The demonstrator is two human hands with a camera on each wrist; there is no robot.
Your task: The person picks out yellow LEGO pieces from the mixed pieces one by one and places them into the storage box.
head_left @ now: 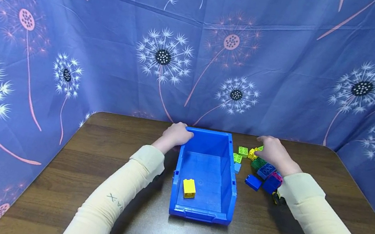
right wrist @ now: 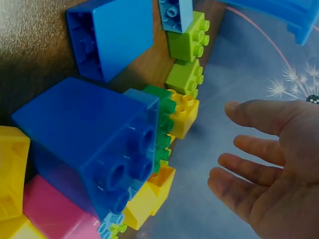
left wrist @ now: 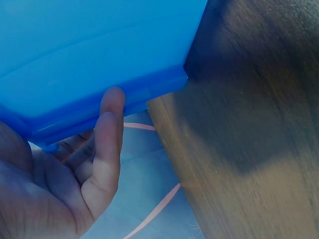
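Observation:
A blue plastic bin (head_left: 205,170) stands on the table with one yellow toy brick (head_left: 189,188) inside, toward its near left. My left hand (head_left: 177,134) grips the bin's far left corner; in the left wrist view its fingers (left wrist: 107,139) bend over the rim. To the right of the bin, my right hand (head_left: 273,152) hovers over the far side of a brick pile. Nothing is between its spread fingers in the right wrist view. The pile has a large blue brick (right wrist: 65,124), a green brick (right wrist: 163,122), yellow bricks (right wrist: 184,114) and a pink brick (right wrist: 60,209).
Lime bricks (head_left: 243,151) and a light blue brick (head_left: 237,167) lie close to the bin's right wall. A single blue brick (head_left: 253,182) sits at the pile's near left. Behind the wooden table (head_left: 93,184) hangs a blue dandelion-print cloth (head_left: 118,38).

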